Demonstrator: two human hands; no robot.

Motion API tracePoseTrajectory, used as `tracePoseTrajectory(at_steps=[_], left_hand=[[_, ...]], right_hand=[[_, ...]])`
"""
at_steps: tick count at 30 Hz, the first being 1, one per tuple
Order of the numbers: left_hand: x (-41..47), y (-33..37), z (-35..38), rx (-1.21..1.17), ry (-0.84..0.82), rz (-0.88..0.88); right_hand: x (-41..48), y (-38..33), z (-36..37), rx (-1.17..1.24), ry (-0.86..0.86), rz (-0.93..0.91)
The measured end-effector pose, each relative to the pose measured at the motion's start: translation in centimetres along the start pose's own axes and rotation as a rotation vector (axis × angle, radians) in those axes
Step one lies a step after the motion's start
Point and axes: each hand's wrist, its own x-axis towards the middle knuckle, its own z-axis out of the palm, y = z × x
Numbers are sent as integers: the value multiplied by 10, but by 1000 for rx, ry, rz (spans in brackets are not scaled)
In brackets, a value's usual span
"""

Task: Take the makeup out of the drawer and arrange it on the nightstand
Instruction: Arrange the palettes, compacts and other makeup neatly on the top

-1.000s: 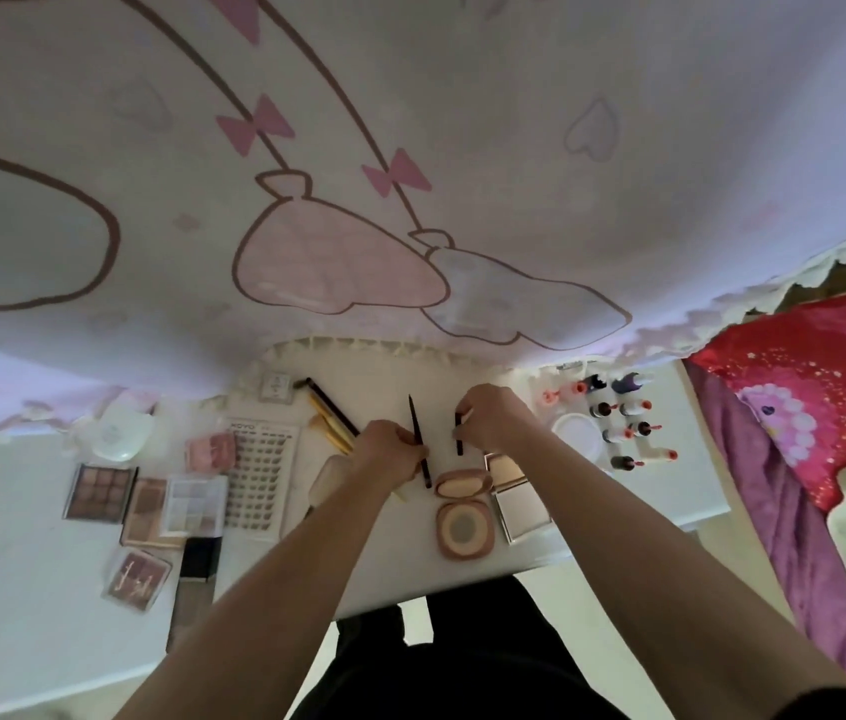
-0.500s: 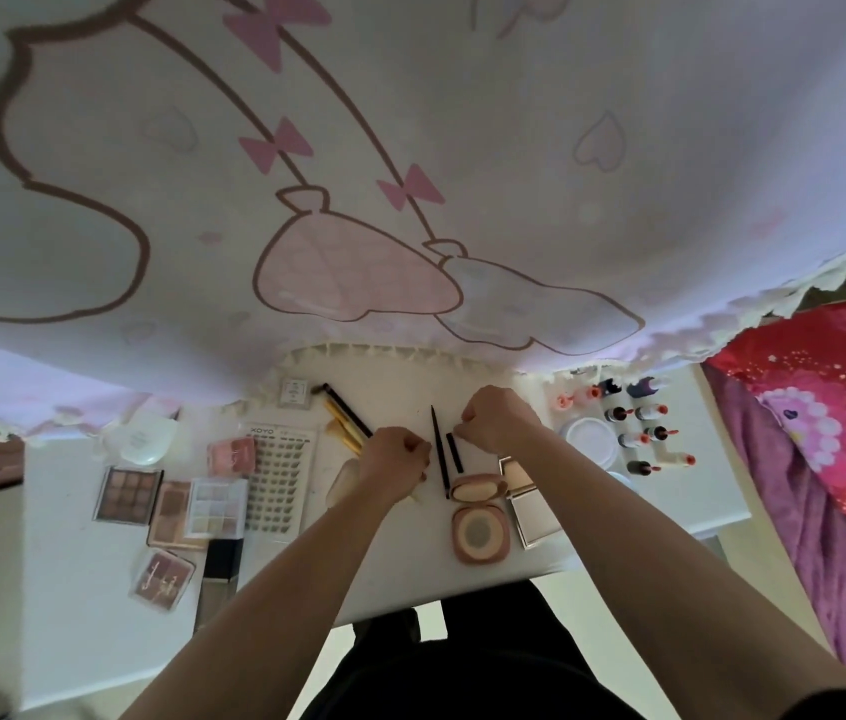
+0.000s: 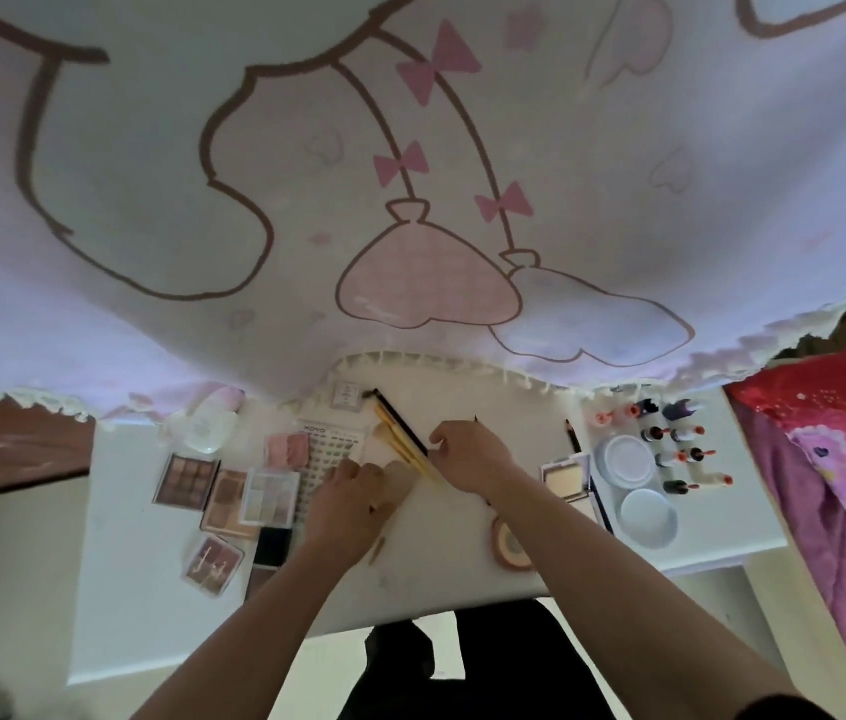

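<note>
On the white nightstand (image 3: 140, 589) my left hand (image 3: 350, 504) lies with curled fingers against a beige puff (image 3: 400, 475). A thin brown stick (image 3: 378, 549) pokes out below its palm. My right hand (image 3: 467, 454) curls its fingertips on the lower ends of the yellow-handled brushes (image 3: 400, 436). A long black pencil runs under this hand, with its tip (image 3: 475, 418) showing above the knuckles. A short black pencil (image 3: 573, 436) lies to the right. An open round compact (image 3: 511, 543) and a square compact (image 3: 566, 478) sit by my right forearm.
Several eyeshadow palettes (image 3: 184, 480) and a lash tray (image 3: 329, 449) lie at the left. Two white jars (image 3: 623, 459) and several small bottles (image 3: 680, 444) stand at the right. A printed white-and-pink cloth (image 3: 410, 200) hangs over the back. A red pillow (image 3: 826, 423) lies at the right.
Both hands have shifted left from the pencils toward the brushes and the puff. The short black pencil now lies further right, beside the jars. The camera has tilted up.
</note>
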Motion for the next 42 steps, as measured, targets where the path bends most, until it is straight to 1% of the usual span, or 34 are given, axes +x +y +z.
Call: tracePoseTrajectory(at_steps=[5, 8, 12, 16, 18, 22, 25, 27, 29, 32, 34, 36, 38, 40, 41, 42], left_hand=[[-7, -14, 4, -91, 26, -53], [-12, -18, 8, -118, 51, -72], [-14, -21, 9, -221, 63, -107], [0, -8, -16, -514, 190, -200], [7, 3, -34, -684, 255, -190], [17, 30, -70, -1070, 315, -222], [19, 42, -88, -1157, 350, -160], [18, 47, -96, -1234, 366, -124], [15, 52, -101, -1391, 323, -113], [8, 62, -108, -1617, 157, -104], [4, 64, -109, -1720, 36, -81], [0, 65, -110, -1773, -35, -54], [-1, 65, -108, -1787, -27, -68], [1, 63, -106, -1840, 24, -124], [3, 59, -106, -1903, 64, -169], [5, 53, -108, -1974, 103, -217]], right_hand=[[2, -10, 24, -76, 118, 3], [2, -9, 33, -99, 151, 9], [-4, -6, 32, -48, 178, 14], [-22, -4, 20, 113, 189, -23], [-33, -4, 15, 157, 201, -54], [-57, -5, 3, 215, 206, -108], [-73, -9, -6, 299, 247, -121], [-84, -15, -13, 423, 278, -100], [-93, -20, -20, 554, 265, -87], [-104, -27, -26, 729, 238, -91], [-108, -31, -25, 872, 234, -87], [-112, -34, -24, 949, 240, -64], [-116, -38, -25, 897, 269, -64], [-123, -39, -27, 678, 356, -99], [-127, -37, -28, 561, 403, -110], [-131, -33, -26, 493, 442, -108]])
